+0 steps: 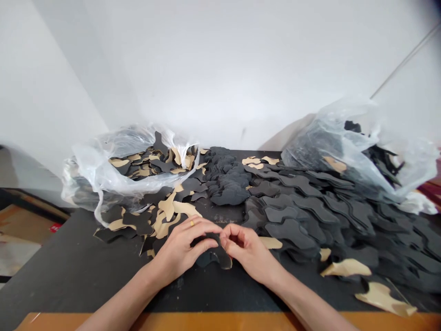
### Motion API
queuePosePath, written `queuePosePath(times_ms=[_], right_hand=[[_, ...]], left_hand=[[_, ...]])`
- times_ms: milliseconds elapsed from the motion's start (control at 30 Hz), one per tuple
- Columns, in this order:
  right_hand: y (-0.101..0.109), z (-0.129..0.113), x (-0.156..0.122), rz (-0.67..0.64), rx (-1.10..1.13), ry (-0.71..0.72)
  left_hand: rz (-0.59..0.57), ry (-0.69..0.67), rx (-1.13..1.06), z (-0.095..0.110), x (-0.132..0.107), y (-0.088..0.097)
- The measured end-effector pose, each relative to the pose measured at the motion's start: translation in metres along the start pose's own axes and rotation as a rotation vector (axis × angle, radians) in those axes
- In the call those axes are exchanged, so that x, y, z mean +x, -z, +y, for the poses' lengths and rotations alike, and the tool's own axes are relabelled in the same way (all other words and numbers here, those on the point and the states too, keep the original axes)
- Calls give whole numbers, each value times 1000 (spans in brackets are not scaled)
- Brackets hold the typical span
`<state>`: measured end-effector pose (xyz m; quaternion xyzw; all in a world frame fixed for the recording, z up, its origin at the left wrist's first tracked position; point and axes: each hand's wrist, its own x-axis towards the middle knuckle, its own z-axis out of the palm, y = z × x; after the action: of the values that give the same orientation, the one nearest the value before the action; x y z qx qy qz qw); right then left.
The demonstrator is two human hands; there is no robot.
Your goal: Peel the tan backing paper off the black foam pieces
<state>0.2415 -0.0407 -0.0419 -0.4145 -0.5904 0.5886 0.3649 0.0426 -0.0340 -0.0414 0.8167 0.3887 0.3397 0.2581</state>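
Black and tan cut-outs on a black table (110, 280), seen from the worker's head. At far left, an open clear plastic bag (81, 165) lies against the white wall (206, 69), its mouth showing a jumble of wavy-edged black and tan pieces. Just in front of its mouth, loose tan pieces (167, 206) and dark ones lie overlapping, reaching close to the left hand (193, 239). This hand, a gold-coloured ring (192, 224) on one finger, is curved into a narrow grip, thumb below and fingers above, around a black piece (225, 259) near the front centre of the table. Whether the piece touches the tabletop cannot be told. Behind the hands, closely overlapped dark pieces (229, 181) form a column running back toward the wall. The right hand (244, 246) meets the left at the same black piece — its thumb and forefinger are pinched together at the piece's edge, the other fingers curled in. To the right, broad layered piles of black pieces (285, 214) spread across the table, with a second clear plastic bag (310, 138) standing behind them, dark contents visible inside. At front right, two tan pieces (347, 267) lie near the piles, apart from each other.
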Motion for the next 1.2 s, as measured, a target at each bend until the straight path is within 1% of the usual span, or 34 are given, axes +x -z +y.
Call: queuePosePath(times_ms=[67,100,133,200,267,367,533,700,767,833,1000,1200], right_hand=[[0,2,0,44,-99,45],[-1,3,-1,70,-169,80],[-1,3,-1,95,-244,123],[-2,4,-3,134,-390,220],[-3,4,-5,155,-510,297],[-4,4,-6,180,-653,365],[-4,5,-7,230,-847,489],[-6,10,-6,302,-1054,583],[-6,12,-6,338,-1074,635],[-7,14,-6,361,-1057,657],[-6,13,-4,333,-954,565],[-4,9,-5,234,-793,477]], left_hand=[[119,51,83,3,0,-2],[157,82,117,5,0,-3],[165,112,133,8,0,-3],[124,168,107,13,0,-5],[74,227,29,17,0,-7],[47,293,-81,18,0,-9],[32,327,-169,18,0,-12],[18,317,-172,23,1,-13],[31,311,-159,24,0,-14],[48,301,-124,23,-1,-15],[68,261,-17,19,-3,-16],[29,282,-18,20,-2,-11]])
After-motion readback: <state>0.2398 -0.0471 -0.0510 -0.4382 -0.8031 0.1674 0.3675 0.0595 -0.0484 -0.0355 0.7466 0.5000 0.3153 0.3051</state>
